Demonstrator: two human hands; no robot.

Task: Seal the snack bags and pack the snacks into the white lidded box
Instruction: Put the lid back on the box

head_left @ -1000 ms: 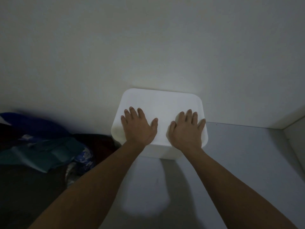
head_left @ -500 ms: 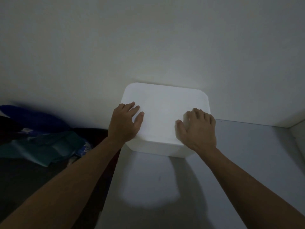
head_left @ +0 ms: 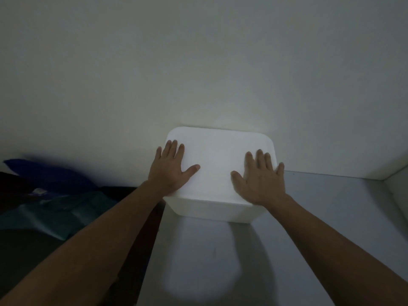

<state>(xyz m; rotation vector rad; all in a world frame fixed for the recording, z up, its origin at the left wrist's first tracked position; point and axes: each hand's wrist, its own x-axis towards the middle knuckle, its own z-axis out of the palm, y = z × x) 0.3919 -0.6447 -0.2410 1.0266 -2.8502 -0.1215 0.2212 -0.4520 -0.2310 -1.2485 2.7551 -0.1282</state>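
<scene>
Both hands uncurled since earlier | left hand [head_left: 170,171], right hand [head_left: 260,182] flat on white box [head_left: 217,164] lid; grip wide, holding nothing

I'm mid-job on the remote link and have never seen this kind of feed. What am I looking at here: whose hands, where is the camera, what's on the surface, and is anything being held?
There is no machine here: a person works with two bare hands, and the single picture comes from a wide-angle camera worn on their head, looking forward and down. The left hand and the right hand both lie flat, fingers straight, on the lid of the white lidded box. Neither hand grips anything; they rest or press on the lid, which is on the box. The box sits on a pale grey surface against a plain wall. To the left, in the dark, lies a heap of blue and teal material; it is too dim to tell what it is. No loose snack bags show.
</scene>
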